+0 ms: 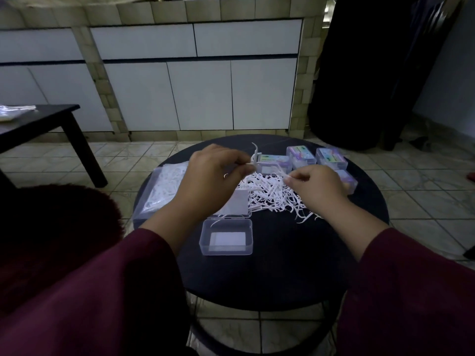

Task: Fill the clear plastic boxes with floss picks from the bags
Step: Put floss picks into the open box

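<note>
A loose pile of white floss picks [272,194] lies in the middle of the round black table [282,273]. My left hand [213,176] pinches a few floss picks [255,156] that stick upward above the pile. My right hand [316,186] pinches another floss pick [281,172] just over the pile. An open clear plastic box [226,237] with a white card inside sits near me, its lid [237,205] partly hidden under my left wrist. A clear bag of floss picks [160,188] lies at the table's left.
Several closed, labelled boxes [300,155] stand at the table's far right. A dark low table [38,119] with a plastic bag is at the left. White cabinets [200,93] lie beyond, and tiled floor surrounds the table.
</note>
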